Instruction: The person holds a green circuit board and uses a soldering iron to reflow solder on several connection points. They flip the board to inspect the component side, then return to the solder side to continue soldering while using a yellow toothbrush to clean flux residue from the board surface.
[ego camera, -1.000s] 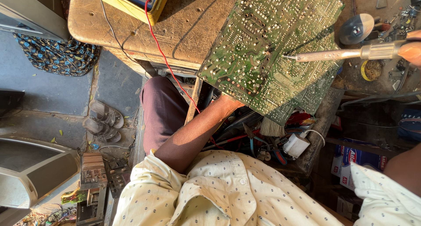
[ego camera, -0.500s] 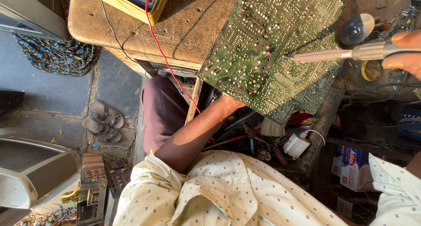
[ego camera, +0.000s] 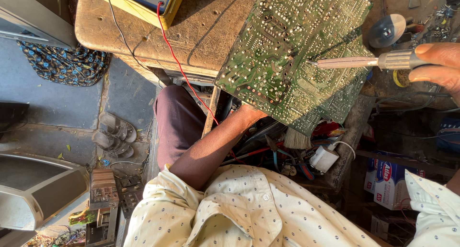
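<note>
Worn wooden workbench (ego camera: 143, 36): your left hand (ego camera: 249, 116) is closed on the lower edge of the large green circuit board (ego camera: 297, 50), tilted solder-side up. Your right hand (ego camera: 438, 64), closed on the metal-barrelled soldering iron (ego camera: 364, 62), points it leftward, tip touching the board's middle.

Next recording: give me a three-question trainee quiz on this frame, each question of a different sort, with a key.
1. True or false: the soldering iron is held in the right hand.
2. Multiple choice: the iron's tip meets the green circuit board
A. on its solder side
B. on a bare wooden edge
C. nowhere, it lies on the floor
3. Fill in: the left hand supports the board from ____ its lower edge.

Key:
1. True.
2. A; shiny solder joints face the camera.
3. Under; the fingers are hidden behind the board. Nearby, a red lead runs from the yellow multimeter across the wooden bench.
</note>
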A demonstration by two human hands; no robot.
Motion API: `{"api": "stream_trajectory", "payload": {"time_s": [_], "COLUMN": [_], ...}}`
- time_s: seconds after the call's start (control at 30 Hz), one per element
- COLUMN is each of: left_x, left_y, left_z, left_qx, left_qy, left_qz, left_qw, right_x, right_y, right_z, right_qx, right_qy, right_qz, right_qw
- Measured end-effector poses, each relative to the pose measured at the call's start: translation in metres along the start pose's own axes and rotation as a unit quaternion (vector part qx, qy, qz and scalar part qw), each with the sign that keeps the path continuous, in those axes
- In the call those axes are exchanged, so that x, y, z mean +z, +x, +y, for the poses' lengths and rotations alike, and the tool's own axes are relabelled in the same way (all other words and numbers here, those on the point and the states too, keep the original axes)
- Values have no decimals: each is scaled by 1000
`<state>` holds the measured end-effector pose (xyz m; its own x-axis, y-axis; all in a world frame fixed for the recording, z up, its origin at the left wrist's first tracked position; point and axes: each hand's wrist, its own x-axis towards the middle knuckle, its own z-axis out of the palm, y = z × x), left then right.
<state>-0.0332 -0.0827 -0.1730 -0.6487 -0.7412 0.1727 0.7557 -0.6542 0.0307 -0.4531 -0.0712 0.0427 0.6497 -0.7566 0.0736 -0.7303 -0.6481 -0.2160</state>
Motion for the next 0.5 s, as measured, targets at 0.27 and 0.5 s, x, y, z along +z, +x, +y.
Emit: {"api": "stream_trajectory", "payload": {"time_s": [0.27, 0.5], "left_x": [2, 5], "left_y": [-3, -3], "left_z": [-2, -3], "left_qx": [21, 53], "left_qy": [946, 995], "left_qz": [-20, -41], "left_qw": [322, 72], "right_x": [-7, 4], "right_y": [5, 1], "right_z": [-5, 13], "right_qx": [-57, 123], "right_qy": [-48, 147], "right_qz": [0, -19], "right_qw": [997, 981]}}
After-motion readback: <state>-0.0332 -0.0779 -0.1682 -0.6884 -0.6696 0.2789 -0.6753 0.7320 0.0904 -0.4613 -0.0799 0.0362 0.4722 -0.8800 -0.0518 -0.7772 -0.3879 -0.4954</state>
